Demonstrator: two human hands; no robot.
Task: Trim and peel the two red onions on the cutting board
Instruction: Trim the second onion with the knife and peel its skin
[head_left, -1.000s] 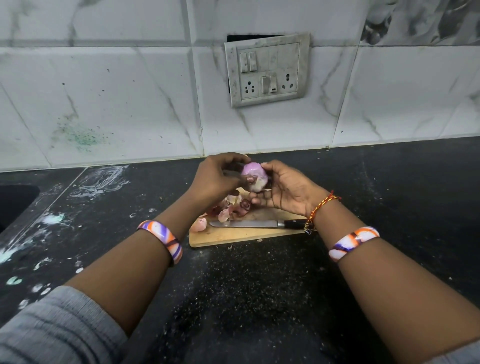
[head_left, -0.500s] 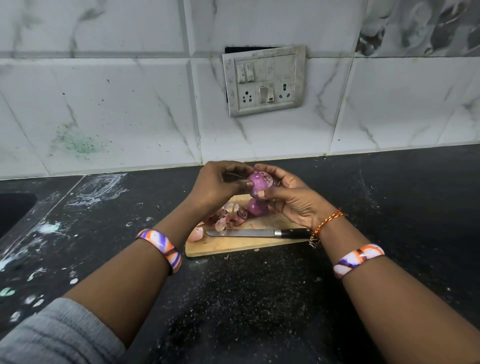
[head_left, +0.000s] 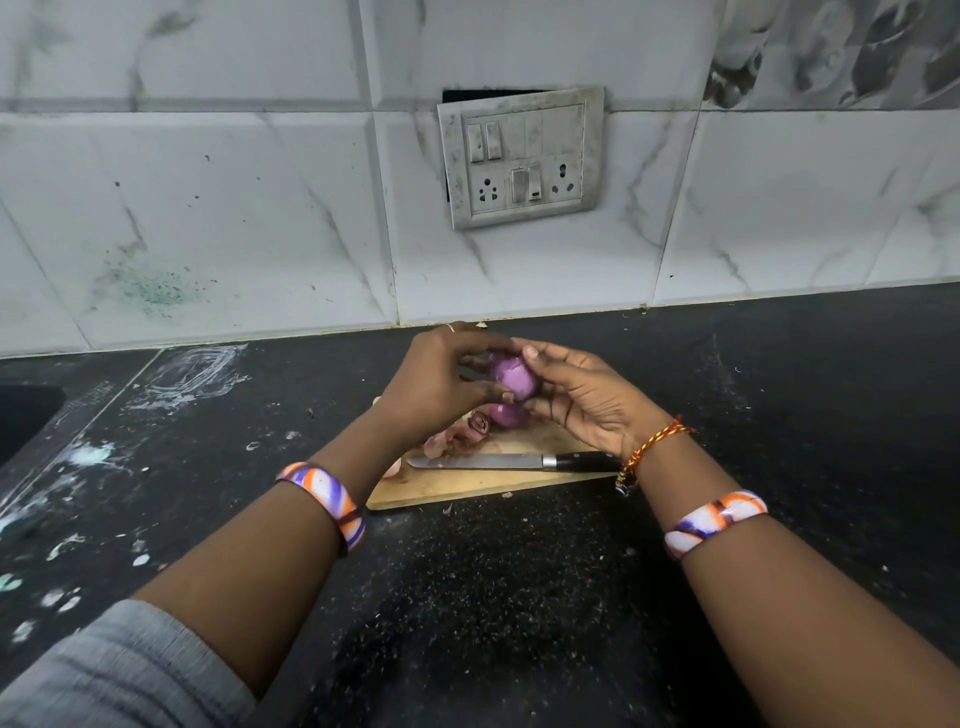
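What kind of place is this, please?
Most likely a home kitchen: a dark stone counter, a wooden cutting board with a knife and onion peels, and a tiled wall behind.

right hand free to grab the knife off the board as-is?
Probably not right away. The right hand holds the peeled onion together with the left hand. Otherwise the way looks clear: the knife lies on the cutting board, its handle uncovered beside the right wrist.

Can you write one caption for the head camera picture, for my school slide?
Two hands hold a peeled red onion above the cutting board, knife resting.
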